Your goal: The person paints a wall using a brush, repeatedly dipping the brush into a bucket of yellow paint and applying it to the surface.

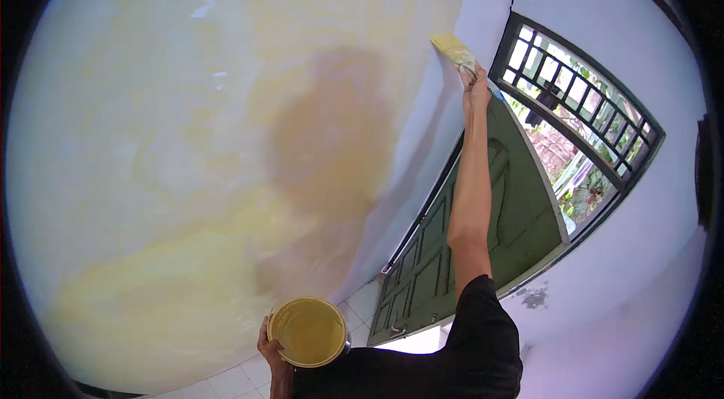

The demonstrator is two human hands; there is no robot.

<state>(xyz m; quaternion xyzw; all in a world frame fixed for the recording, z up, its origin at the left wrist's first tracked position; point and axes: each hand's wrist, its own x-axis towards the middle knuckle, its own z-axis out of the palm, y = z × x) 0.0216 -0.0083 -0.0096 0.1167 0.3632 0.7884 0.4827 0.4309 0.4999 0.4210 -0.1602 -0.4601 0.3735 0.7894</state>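
My right hand (476,88) is stretched out at the upper right, closed round the handle of a wide paintbrush (454,49). Yellow paint coats the bristles, whose tip is at the wall (418,99) near the edge of the painted area. Low in the view, my left hand (274,345) grips the rim and side of a round bucket (308,331) holding yellow paint, close to my body. Patchy, wet-looking yellow covers much of the wall, with my shadow falling across it. A paler, unpainted strip runs along the wall's right side.
Behind my right arm stands a green panelled door (418,269), open, with a metal handle. Above it is a dark-framed barred window (577,110). Pale floor tiles (232,383) show at the wall's foot. A damaged patch (534,296) marks the other wall.
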